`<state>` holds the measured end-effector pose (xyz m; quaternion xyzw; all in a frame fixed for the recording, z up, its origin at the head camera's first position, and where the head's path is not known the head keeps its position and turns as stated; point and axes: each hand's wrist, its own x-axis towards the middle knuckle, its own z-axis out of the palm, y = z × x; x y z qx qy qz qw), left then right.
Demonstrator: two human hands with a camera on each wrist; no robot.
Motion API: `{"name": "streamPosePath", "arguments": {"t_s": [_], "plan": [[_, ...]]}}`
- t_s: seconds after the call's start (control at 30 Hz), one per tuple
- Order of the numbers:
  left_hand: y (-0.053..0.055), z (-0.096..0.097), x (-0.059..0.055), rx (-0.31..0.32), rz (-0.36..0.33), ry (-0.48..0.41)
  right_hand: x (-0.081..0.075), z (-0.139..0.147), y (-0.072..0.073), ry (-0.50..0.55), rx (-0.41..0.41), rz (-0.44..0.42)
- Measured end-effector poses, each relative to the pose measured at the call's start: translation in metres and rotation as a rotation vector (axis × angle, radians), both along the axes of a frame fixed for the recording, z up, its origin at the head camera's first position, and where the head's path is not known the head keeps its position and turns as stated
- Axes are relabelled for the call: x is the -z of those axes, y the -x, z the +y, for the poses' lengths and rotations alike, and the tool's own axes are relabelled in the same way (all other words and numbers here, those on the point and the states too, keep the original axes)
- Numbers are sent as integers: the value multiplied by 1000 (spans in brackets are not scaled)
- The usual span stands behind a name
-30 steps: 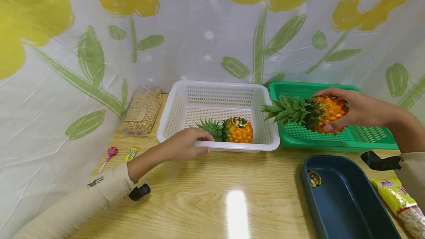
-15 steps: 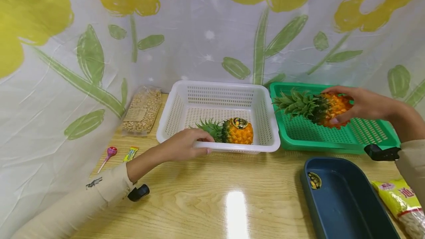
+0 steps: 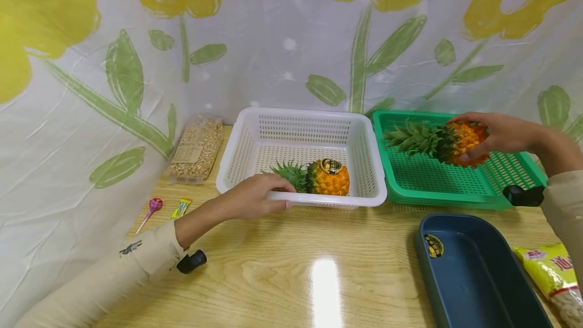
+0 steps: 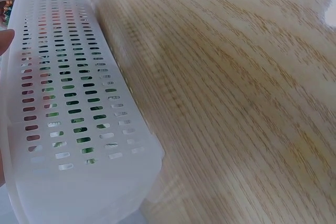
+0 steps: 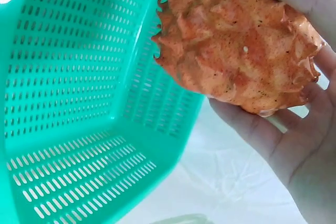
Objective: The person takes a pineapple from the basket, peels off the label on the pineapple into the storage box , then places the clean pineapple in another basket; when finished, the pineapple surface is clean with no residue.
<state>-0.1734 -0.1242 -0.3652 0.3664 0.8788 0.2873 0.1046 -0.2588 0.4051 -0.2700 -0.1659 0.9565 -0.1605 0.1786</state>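
Observation:
In the head view, my right hand (image 3: 505, 133) grips a small orange pineapple (image 3: 469, 138) by its body, its leafy crown pointing left. It is above the green basket (image 3: 437, 199); the right wrist view shows the pineapple (image 5: 241, 40) close up, fingers curled round it. My left hand (image 3: 257, 196) holds the front rim of the white basket (image 3: 337, 200), thumb outside and fingers over the edge. A second pineapple (image 3: 330, 178) with a black and gold label lies inside that basket along its front wall, its crown partly behind the left hand.
A dark blue tray (image 3: 473, 267) with a gold-black sticker (image 3: 434, 246) stands at front right, beside a yellow snack bag (image 3: 546, 267). Left of the white basket lie a bag of grains (image 3: 196, 151), a lollipop (image 3: 155, 205) and a small yellow packet (image 3: 182, 208). A flowered cloth hangs behind.
My right hand has carried the pineapple to the right and slightly back, away from the white basket and further over the green one. The left hand keeps its hold on the rim.

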Motion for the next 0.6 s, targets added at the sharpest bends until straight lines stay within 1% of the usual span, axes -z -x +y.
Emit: {"name": "streamPosePath", "arguments": {"t_s": [0.17,0.37,0.5,0.6], "plan": [[1,0,1,14,16,-14,-2,8,7,-17,11,-3],[2,-1,2,14,20,-15,-2,16,13,-37,-29,13],[2,-1,2,15,26,-12,3,17,15,-47,-55,11],[1,-1,2,12,21,-7,9,15,17,-39,-49,-4]]}}
